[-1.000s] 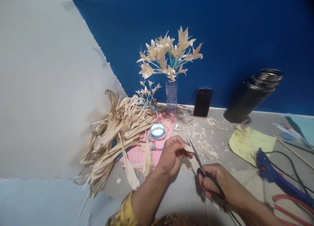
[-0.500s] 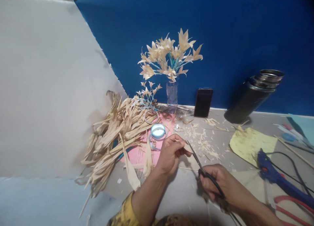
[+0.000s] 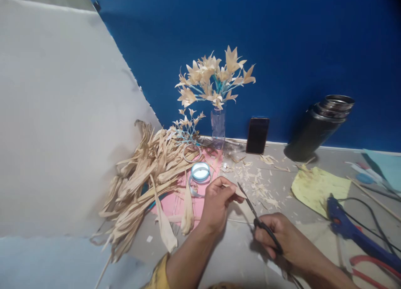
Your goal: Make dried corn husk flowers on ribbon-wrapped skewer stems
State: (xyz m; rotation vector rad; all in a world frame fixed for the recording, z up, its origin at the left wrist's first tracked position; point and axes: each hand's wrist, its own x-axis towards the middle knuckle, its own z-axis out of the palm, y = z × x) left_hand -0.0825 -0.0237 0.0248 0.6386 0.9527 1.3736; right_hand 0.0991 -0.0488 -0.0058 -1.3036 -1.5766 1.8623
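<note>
My left hand (image 3: 219, 201) pinches a small pale piece of dried husk (image 3: 238, 191) between thumb and fingers. My right hand (image 3: 277, 234) is closed round the black handles of a pair of scissors (image 3: 250, 205). Their blades point up and left, right at the edge of the husk piece; whether they touch it I cannot tell. Just left of my left hand lie a roll of light blue ribbon (image 3: 200, 173) and two loose husk leaves (image 3: 187, 211) on and beside a pink sheet (image 3: 166, 209). Small husk clippings (image 3: 261, 188) are scattered beyond my hands.
A heap of dried husks (image 3: 140, 176) fills the left side. Behind stand a clear vase (image 3: 218, 128) of husk flowers (image 3: 216, 76), a phone (image 3: 257, 135) and a dark flask (image 3: 316, 130). On the right lie a yellow cloth-like sheet (image 3: 319, 188), a blue glue gun (image 3: 354, 230) and red handles (image 3: 376, 262).
The view has tilted slightly, so the background sits a little lower. Both hands keep their holds on the husk piece and the scissors, in almost the same positions.
</note>
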